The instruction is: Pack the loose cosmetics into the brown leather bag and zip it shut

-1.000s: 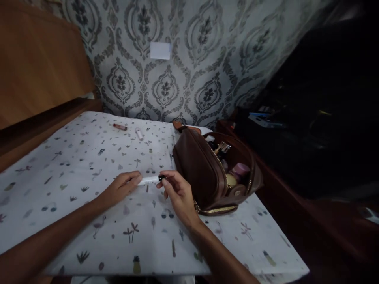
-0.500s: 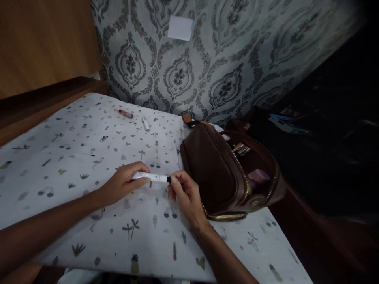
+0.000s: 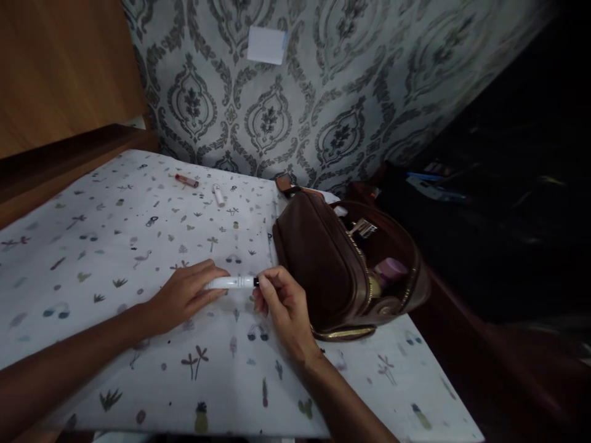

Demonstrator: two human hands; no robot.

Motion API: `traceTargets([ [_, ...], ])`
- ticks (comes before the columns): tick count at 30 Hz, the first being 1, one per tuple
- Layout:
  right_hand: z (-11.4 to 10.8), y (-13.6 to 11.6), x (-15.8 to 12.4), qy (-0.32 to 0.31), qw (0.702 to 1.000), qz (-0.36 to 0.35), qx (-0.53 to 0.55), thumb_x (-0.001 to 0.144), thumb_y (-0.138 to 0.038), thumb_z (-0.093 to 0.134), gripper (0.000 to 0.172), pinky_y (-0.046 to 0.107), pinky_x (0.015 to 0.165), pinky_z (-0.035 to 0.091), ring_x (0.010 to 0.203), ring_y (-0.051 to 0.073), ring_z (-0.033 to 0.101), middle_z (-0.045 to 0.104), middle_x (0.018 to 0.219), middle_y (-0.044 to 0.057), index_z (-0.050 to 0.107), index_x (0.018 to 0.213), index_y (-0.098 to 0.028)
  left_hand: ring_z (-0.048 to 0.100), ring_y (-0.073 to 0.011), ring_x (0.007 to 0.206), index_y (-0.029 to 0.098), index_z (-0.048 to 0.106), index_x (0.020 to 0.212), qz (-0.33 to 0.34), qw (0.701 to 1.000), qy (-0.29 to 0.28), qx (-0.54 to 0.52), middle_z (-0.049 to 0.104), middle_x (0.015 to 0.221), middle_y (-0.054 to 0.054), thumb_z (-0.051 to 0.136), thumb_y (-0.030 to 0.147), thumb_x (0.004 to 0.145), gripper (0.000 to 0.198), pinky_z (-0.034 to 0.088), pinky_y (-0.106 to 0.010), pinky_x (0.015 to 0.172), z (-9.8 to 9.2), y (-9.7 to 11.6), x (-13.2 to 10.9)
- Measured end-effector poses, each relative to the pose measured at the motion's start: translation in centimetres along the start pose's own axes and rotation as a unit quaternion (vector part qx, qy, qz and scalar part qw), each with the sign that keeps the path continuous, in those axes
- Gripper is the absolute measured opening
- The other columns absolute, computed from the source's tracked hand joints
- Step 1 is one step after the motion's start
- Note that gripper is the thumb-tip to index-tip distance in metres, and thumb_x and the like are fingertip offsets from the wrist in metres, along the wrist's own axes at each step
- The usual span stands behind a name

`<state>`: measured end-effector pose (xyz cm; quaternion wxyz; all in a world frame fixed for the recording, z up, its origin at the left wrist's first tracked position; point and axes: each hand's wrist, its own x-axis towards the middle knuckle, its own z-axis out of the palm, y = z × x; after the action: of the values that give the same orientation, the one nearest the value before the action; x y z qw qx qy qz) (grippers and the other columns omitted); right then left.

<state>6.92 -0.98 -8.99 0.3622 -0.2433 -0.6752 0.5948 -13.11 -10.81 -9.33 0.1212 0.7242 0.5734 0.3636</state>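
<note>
A slim white tube (image 3: 236,282) with small print and a black cap lies level between my two hands, above the patterned tabletop. My left hand (image 3: 187,292) grips the tube's white body between thumb and fingers. At the other end, my right hand (image 3: 284,304) pinches the black cap (image 3: 257,282), and its fingertips cover part of it. Just right of that hand sits a brown leather bag (image 3: 318,258) with its zip undone. Inside show a pink-purple item (image 3: 390,269) and some gold-coloured pieces (image 3: 364,228).
Toward the back of the table (image 3: 152,369) lie a small reddish tube (image 3: 186,180) and a short white stick-shaped container (image 3: 218,195). A patterned wall (image 3: 268,117) rises behind, with a wooden cabinet (image 3: 64,74) at left. Dark fabric (image 3: 498,246) fills the right.
The view has shifted slightly, so everything sits a little farther left. The tube has turned in my left hand, and its print now looks different. Both hands keep their hold.
</note>
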Motion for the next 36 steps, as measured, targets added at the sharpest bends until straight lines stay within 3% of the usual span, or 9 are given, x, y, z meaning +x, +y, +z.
traceTargets([
  [5, -0.3, -0.3, -0.5, -0.003, 0.996, -0.070, -0.051, 0.096, -0.040, 0.058, 0.024, 0.023, 0.056, 0.046, 0.060, 0.011, 0.057, 0.059, 0.074, -0.002, 0.065, 0.110, -0.021, 0.058, -0.0130, 0.064, 0.022, 0.059, 0.105, 0.033, 0.999, -0.021, 0.017, 0.062, 0.082, 0.000, 0.042, 0.032, 0.104, 0.021, 0.041, -0.022, 0.058, 0.3, 0.5, 0.0],
  [8, -0.5, -1.0, -1.0, 0.007, 0.986, -0.130, -0.102, 0.097, -0.034, 0.058, 0.020, 0.026, 0.061, 0.049, 0.066, 0.013, 0.060, 0.062, 0.079, 0.000, 0.067, 0.110, -0.022, 0.058, -0.0135, 0.061, 0.023, 0.058, 0.103, 0.048, 0.999, -0.005, 0.024, 0.063, 0.080, 0.000, 0.042, 0.031, 0.103, 0.019, 0.041, -0.023, 0.056, 0.4, 0.7, -0.1],
  [12, -1.2, -3.4, -1.9, 0.023, 0.965, -0.206, -0.159, 0.098, -0.027, 0.056, 0.016, 0.027, 0.066, 0.051, 0.069, 0.014, 0.061, 0.065, 0.079, 0.001, 0.067, 0.110, -0.023, 0.062, -0.0153, 0.064, 0.024, 0.058, 0.110, 0.083, 0.994, 0.034, 0.056, 0.066, 0.083, -0.001, 0.043, 0.030, 0.103, 0.017, 0.042, -0.023, 0.057, 0.8, 1.4, 0.3],
  [16, -3.1, -6.7, -2.7, 0.046, 0.939, -0.261, -0.220, 0.098, -0.025, 0.059, 0.015, 0.025, 0.064, 0.050, 0.069, 0.013, 0.061, 0.068, 0.083, 0.002, 0.067, 0.110, -0.022, 0.062, -0.0142, 0.062, 0.026, 0.056, 0.111, 0.137, 0.988, 0.043, 0.061, 0.065, 0.081, 0.001, 0.045, 0.028, 0.102, 0.015, 0.042, -0.023, 0.055, 0.8, 3.1, 2.4],
  [23, -7.6, -10.3, -2.6, 0.163, 0.917, -0.240, -0.272, 0.095, -0.033, 0.063, 0.016, 0.026, 0.063, 0.049, 0.066, 0.015, 0.062, 0.067, 0.075, 0.001, 0.072, 0.101, -0.022, 0.057, -0.0134, 0.059, 0.023, 0.056, 0.103, 0.209, 0.975, 0.054, 0.060, 0.061, 0.075, 0.001, 0.041, 0.030, 0.104, 0.017, 0.039, -0.023, 0.055, 1.3, 7.3, 8.9],
  [29, -11.0, -12.8, -1.6, 0.215, 0.940, -0.189, -0.183, 0.091, -0.041, 0.066, 0.022, 0.024, 0.052, 0.046, 0.055, 0.012, 0.056, 0.063, 0.066, -0.001, 0.068, 0.091, -0.019, 0.054, -0.0144, 0.063, 0.022, 0.054, 0.088, 0.182, 0.982, 0.044, 0.012, 0.055, 0.073, 0.001, 0.042, 0.034, 0.103, 0.023, 0.038, -0.024, 0.057, 2.8, 10.4, 13.3],
  [36, -13.3, -15.5, -0.9, 0.278, 0.922, -0.207, -0.175, 0.084, -0.052, 0.071, 0.034, 0.021, 0.045, 0.041, 0.049, 0.010, 0.052, 0.060, 0.061, -0.003, 0.064, 0.079, -0.020, 0.053, -0.0186, 0.078, 0.022, 0.049, 0.079, 0.176, 0.983, 0.048, -0.023, 0.056, 0.079, -0.001, 0.043, 0.036, 0.102, 0.027, 0.041, -0.029, 0.070, 3.5, 11.8, 16.3],
])
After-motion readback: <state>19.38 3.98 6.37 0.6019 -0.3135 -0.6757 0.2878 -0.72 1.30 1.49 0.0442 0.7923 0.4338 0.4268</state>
